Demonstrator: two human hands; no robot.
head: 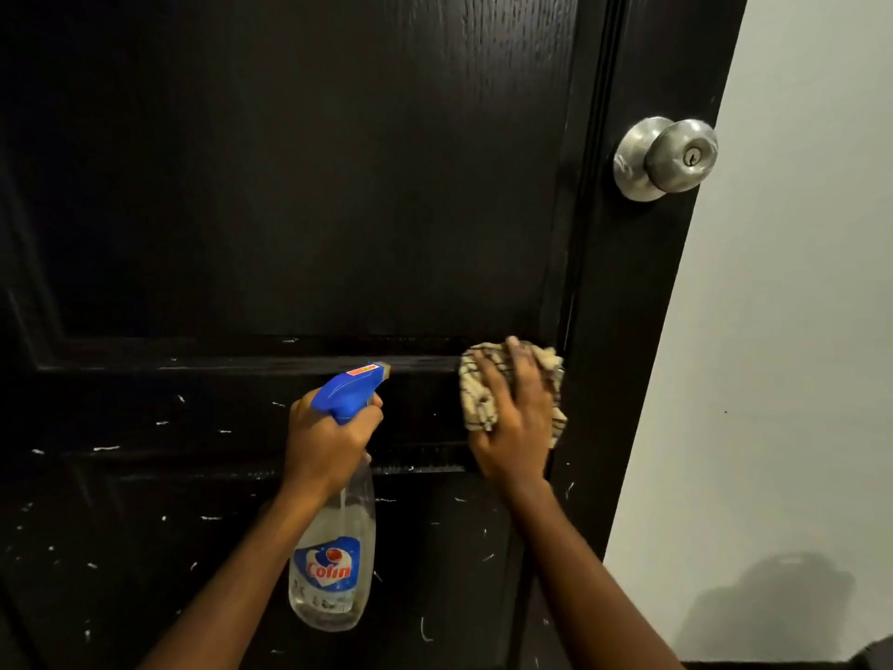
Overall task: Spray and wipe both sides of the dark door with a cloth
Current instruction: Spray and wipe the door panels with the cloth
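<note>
Head view: left grip [324,442] curled round spray bottle [333,563], right grip [512,418] spread flat pressing cloth [476,394] to dark door [290,186]; advise firm overlapping strokes into moulding.

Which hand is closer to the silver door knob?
Right. The right hand, pressing the cloth, is below the knob; the left hand, gripping the spray bottle, is farther left.
</note>
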